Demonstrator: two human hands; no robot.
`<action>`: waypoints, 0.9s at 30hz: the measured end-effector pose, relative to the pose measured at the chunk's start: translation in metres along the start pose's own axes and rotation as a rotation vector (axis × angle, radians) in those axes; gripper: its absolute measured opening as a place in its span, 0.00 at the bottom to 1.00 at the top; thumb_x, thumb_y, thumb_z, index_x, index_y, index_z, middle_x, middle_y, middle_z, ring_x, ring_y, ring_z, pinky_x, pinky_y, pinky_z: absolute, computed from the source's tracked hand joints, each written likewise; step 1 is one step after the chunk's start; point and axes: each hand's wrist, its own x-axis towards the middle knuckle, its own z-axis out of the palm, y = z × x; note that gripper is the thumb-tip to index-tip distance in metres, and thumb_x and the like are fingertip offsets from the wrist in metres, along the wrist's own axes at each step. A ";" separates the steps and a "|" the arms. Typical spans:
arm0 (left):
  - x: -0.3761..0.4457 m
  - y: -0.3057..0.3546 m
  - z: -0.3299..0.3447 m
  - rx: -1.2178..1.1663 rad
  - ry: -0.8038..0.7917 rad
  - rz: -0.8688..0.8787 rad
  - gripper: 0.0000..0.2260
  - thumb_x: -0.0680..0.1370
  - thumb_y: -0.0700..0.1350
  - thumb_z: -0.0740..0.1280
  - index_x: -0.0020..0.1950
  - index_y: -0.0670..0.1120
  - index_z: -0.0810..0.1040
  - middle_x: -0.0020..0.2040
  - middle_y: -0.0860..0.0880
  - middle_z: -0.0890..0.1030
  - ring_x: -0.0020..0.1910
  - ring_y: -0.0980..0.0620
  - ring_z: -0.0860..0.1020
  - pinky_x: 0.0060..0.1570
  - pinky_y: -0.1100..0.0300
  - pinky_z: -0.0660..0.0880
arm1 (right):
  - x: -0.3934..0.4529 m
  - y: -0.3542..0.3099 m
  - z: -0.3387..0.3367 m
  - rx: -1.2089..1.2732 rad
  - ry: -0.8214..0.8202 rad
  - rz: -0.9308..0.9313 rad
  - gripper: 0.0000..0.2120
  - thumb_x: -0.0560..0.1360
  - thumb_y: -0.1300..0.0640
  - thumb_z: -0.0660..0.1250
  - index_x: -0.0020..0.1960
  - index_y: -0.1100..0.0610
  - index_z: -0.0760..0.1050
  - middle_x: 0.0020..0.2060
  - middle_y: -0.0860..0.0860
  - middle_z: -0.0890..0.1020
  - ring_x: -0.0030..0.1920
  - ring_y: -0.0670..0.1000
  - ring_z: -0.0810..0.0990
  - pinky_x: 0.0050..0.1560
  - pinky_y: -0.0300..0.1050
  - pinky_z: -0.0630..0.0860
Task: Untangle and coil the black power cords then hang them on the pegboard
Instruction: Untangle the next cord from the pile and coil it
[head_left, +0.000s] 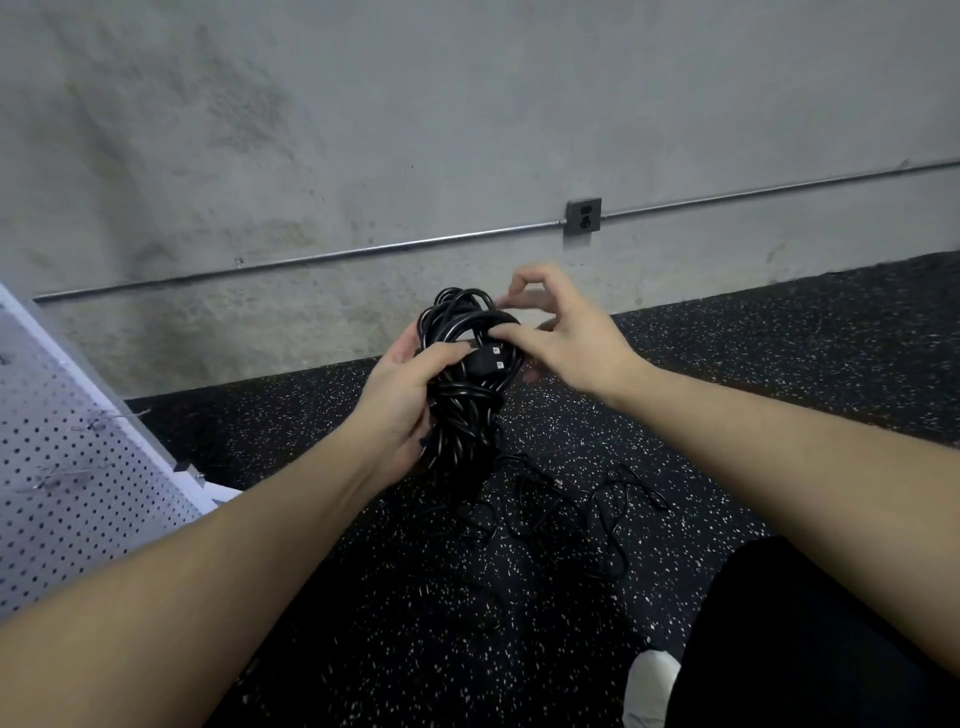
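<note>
A bundle of black power cords is held up in mid-air between both hands, in front of a grey concrete wall and above a black speckled floor. The left hand has its grip wrapped around the bundle from the left side, thumb lying across the front of the loops and fingers curled behind, so the coil sits firmly in the palm. The right hand comes in from the right with its grip pinching at the upper part of the bundle: thumb and forefinger meet on a strand near the top, while the other fingers curl over the loops close to a plug with pale markings. Below the bundle more loose black cords trail down and lie tangled on the floor, hard to pick out against the dark surface. At the left edge a white pegboard leans at a slant, with a few thin metal hooks on it, well apart from the hands. A metal conduit runs along the wall to a grey outlet box just above the hands. At the lower right are a dark trouser leg and a white shoe
</note>
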 end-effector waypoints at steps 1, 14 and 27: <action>0.001 0.000 0.002 -0.012 0.024 0.000 0.14 0.79 0.37 0.69 0.63 0.47 0.80 0.47 0.44 0.85 0.39 0.49 0.84 0.38 0.54 0.83 | 0.001 0.000 0.000 -0.076 0.027 -0.060 0.16 0.79 0.56 0.71 0.51 0.35 0.71 0.53 0.36 0.83 0.34 0.51 0.82 0.34 0.54 0.81; 0.009 -0.010 -0.003 0.235 0.202 0.205 0.11 0.80 0.36 0.69 0.60 0.47 0.80 0.47 0.46 0.87 0.43 0.49 0.85 0.43 0.53 0.83 | -0.003 0.006 0.011 -0.263 -0.257 -0.179 0.14 0.78 0.54 0.73 0.63 0.53 0.81 0.73 0.47 0.73 0.72 0.42 0.71 0.76 0.40 0.63; 0.020 0.017 -0.015 0.025 0.120 -0.230 0.11 0.79 0.34 0.64 0.61 0.37 0.78 0.43 0.43 0.82 0.37 0.48 0.82 0.36 0.56 0.81 | -0.007 -0.005 0.014 -0.473 -0.264 -0.290 0.14 0.81 0.49 0.66 0.65 0.52 0.74 0.81 0.46 0.59 0.71 0.47 0.73 0.62 0.32 0.70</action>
